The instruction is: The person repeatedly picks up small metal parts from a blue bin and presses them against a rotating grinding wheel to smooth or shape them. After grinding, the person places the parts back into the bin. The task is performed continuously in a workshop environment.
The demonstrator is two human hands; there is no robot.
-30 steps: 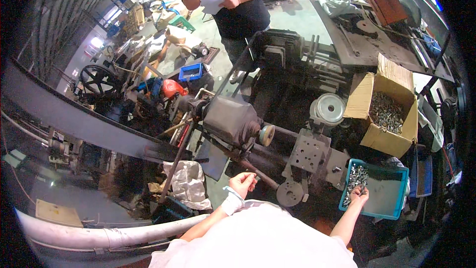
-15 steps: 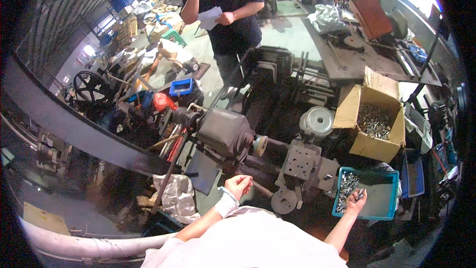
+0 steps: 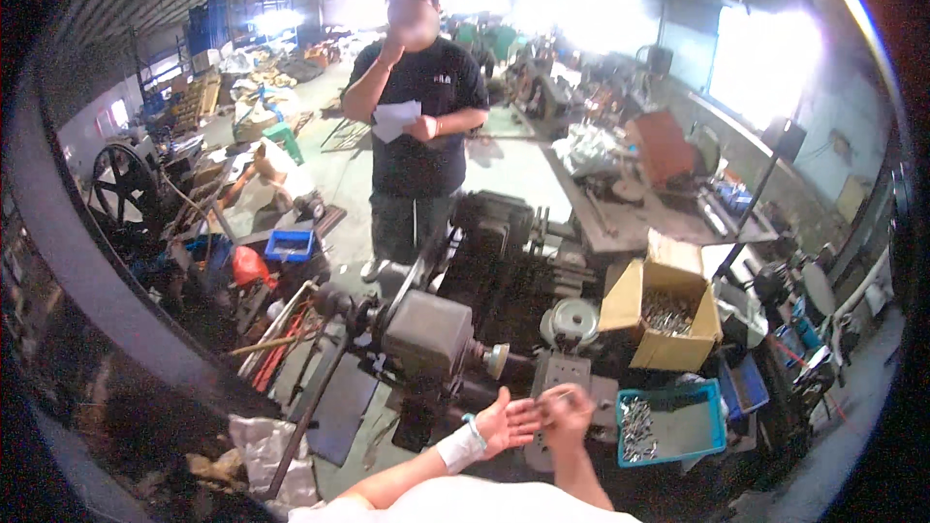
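Observation:
My left hand (image 3: pixel 506 424) is held palm up with fingers spread, nothing visible in it, in front of the machine's perforated metal block (image 3: pixel 562 378). Right beside its fingertips, my right hand (image 3: pixel 568 413) is curled around small metal parts, blurred by motion; how many cannot be made out. To the right sits a teal plastic tray (image 3: pixel 719 426), with a heap of small shiny metal parts (image 3: pixel 637 431) along its left side. The machine's grey housing (image 3: pixel 426 334) and its chuck end (image 3: pixel 497 360) stand ahead of my left hand.
Beyond the tray is an open cardboard box (image 3: pixel 668 353) of metal parts, near a round pale metal disc (image 3: pixel 571 322). A person (image 3: pixel 417 136) holding paper stands across the machine. At left are a slanted beam (image 3: pixel 126 291), a blue bin (image 3: pixel 290 246) and a spoked wheel (image 3: pixel 126 184).
My right hand has left the tray and come across to my left hand, carrying metal parts. My left hand has opened from a closed pose. The view has tilted up.

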